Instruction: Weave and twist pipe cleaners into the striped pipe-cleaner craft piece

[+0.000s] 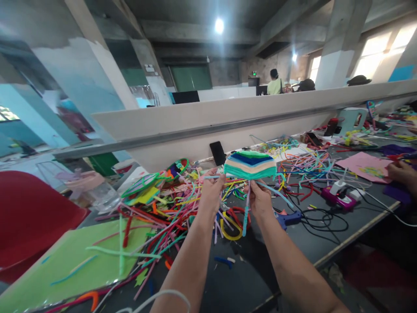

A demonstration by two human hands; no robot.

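Note:
I hold up a woven pipe-cleaner piece [250, 165] with bands of green, blue, cream and teal, above the dark worktable [247, 278]. My left hand [211, 191] pinches its left lower edge, where a pale strand sticks out sideways. My right hand [259, 198] grips it from below, closed around the light-blue stems that hang down. Loose stem ends trail to the right of the piece.
Many loose pipe cleaners [169, 213] litter the table. A green sheet [65, 261] lies at the near left, beside a red chair [29, 217]. A blue glue gun [288, 218], cables and a power strip [340, 195] sit right. Another person's hand [402, 171] rests far right. A phone [217, 153] leans on the divider.

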